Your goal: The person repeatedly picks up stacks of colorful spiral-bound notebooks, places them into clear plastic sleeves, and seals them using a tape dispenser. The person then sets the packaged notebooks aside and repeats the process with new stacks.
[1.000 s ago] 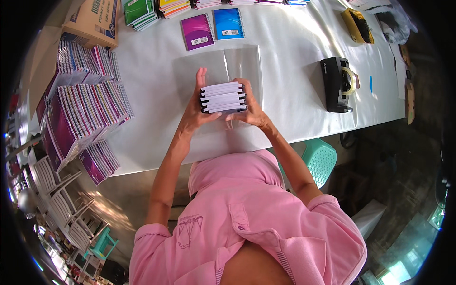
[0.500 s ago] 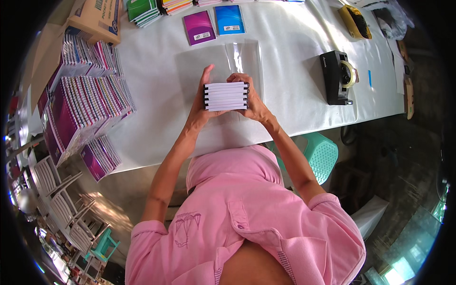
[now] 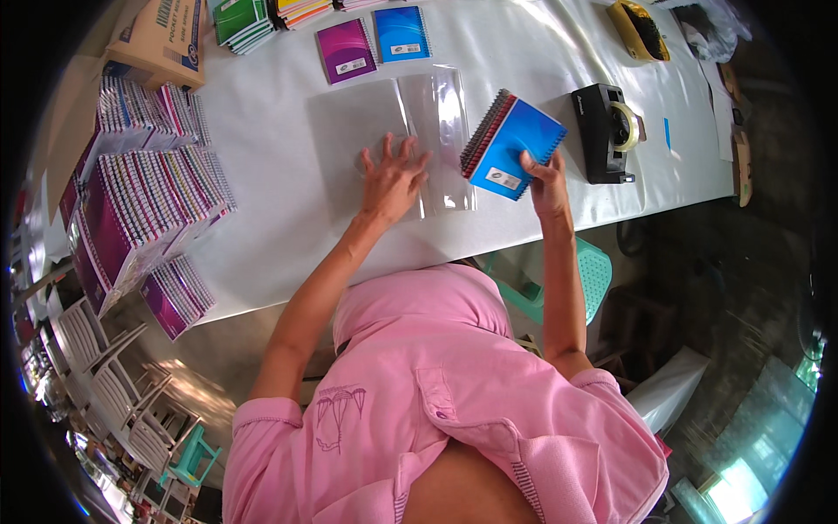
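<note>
Silvery table [image 3: 262, 253] | right hand [image 3: 548, 182] clasping notebook stack [image 3: 515, 140] (blue uppermost) | left hand [image 3: 393, 179] splayed over clear plastic [image 3: 448, 148]

Toward the front edge of the silvery table [image 3: 262, 140], the left grip [image 3: 394, 182] lies spread, palm down, over a clear plastic sheet [image 3: 353, 113]. To its right, the right grip [image 3: 546, 182] clasps a tilted bundle of spiral notebooks [image 3: 519, 144], blue cover up. A black tape dispenser [image 3: 598, 135] stands nearer the right edge. Purple [image 3: 343, 54] and blue [image 3: 401, 33] notebooks lie side by side toward the far edge; purple-covered spiral notebook stacks [image 3: 157, 196] line the left edge, below a cardboard box [image 3: 150, 44] at the far left corner.
</note>
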A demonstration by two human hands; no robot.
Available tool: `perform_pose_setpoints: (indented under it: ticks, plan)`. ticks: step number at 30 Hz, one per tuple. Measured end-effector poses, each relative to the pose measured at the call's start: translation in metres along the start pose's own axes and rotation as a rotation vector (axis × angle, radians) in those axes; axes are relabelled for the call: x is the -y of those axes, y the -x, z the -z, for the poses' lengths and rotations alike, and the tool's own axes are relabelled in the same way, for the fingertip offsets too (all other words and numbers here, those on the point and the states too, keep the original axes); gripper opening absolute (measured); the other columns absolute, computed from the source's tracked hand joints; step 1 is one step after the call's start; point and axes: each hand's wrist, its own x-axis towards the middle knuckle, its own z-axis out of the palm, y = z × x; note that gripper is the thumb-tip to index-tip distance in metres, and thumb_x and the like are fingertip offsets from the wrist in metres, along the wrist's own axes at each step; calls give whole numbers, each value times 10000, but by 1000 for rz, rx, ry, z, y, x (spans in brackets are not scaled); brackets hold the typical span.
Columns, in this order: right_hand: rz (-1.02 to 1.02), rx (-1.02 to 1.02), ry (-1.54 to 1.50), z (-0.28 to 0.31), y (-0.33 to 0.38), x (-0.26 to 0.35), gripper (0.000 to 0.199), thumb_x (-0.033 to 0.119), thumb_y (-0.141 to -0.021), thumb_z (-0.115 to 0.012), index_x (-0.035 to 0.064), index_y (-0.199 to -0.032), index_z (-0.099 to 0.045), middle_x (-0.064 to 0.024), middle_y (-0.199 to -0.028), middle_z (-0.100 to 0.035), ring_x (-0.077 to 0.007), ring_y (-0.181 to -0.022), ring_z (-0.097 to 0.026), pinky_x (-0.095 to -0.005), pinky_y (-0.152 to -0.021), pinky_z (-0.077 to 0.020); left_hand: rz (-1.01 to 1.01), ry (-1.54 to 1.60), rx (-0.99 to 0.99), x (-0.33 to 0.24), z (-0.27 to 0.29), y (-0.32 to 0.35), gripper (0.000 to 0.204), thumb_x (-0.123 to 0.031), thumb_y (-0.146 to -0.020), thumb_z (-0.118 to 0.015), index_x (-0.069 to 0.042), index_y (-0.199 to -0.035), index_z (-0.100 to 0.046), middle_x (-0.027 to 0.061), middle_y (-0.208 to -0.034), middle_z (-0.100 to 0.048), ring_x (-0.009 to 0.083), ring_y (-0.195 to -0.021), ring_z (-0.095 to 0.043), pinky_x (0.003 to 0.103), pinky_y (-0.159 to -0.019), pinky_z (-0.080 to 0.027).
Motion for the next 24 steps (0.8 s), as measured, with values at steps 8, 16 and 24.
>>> perform_pose_setpoints:
  ticks: [8,16,24]
  plan:
    - [-409,279,-143,-85,-22,27,596,265,-756,-789,-114,-1145,-543,-183,-1032,-651,-244,-908,-661,-338,-860,-532,-115,91,-93,-30,-36,0,346,-115,-867,-595,-109,-1213,-606,144,-1408,-413,431,-1311,-336,521,-972,-415]
    - [-457,288,311,-119,-56,-16,653,354,-666,-800,-57,-1137,-610,-169,-1039,-645,-282,-929,-625,-380,-919,-439,-241,-158,-8,-48,-43,0,446,-40,-778,-626,-127,-1215,-602,93,-1315,-425,418,-1299,-361,482,-965,-454]
    - [-364,419,527,-108,-65,-28,740,480,-695,-771,-53,-1182,-609,-206,-1234,-488,-318,-1149,-540,-465,-970,-427,-511,-221,-78,-97,-45,8,403,-96,-795,-618,25,-1180,-609,136,-1255,-529,442,-1256,-426,533,-992,-408]
